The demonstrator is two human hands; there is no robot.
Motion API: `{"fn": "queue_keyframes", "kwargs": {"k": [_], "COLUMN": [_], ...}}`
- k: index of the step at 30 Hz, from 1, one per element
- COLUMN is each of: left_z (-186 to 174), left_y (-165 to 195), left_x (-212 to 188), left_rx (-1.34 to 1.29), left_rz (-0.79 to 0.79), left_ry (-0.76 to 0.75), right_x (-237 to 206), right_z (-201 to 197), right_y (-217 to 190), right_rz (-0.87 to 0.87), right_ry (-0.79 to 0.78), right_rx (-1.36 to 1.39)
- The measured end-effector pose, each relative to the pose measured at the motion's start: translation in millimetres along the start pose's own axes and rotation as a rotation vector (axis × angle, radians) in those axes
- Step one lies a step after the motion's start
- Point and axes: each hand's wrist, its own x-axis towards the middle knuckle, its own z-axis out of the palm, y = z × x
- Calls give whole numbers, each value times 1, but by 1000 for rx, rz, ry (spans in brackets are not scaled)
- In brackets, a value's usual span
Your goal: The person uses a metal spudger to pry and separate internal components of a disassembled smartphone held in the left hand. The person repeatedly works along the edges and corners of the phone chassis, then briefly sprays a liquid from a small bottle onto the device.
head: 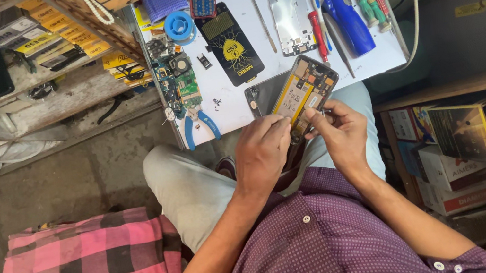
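An opened smartphone [306,91] with its back off shows a yellow battery and circuit parts; it is tilted over the near edge of the white worktable [231,102]. My left hand [262,153] grips the phone's lower left side with thumb and fingers. My right hand [340,134] pinches at the phone's lower right edge; a small metal tool seems to be between its fingers, though I cannot tell for sure.
On the table lie blue-handled pliers [197,126], a green circuit board [180,81], a black packet [231,44], a bare phone frame [291,15], a spudger [258,10], screwdrivers [370,2], a blue bottle [350,22]. Boxes [473,152] stand right; a pink checked cloth [86,272] lies left.
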Motion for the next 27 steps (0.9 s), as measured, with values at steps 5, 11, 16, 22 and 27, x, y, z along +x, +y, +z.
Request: {"fn": "queue_keyframes", "kwargs": {"k": [5,11,16,22,27], "left_z": [4,8,12,22,24], "left_y": [-4,-6,-9,-14,-19], "left_x": [-1,1,5,8,10], "left_rx": [79,133,206,248,141], "left_rz": [83,158,187,213,246], "left_ry": [-66,-142,-203,-226,-239], "right_x": [-3,-5,-5,-5,-1], "right_z": [1,2,2,5,2], "right_y": [-4,-8,-8,-2,-2], "right_rz": [-18,-25,-17,-22,-42], "right_ry": [-9,-12,-9,12,46], "right_rx": [-59,-98,-91,-88,-49]}}
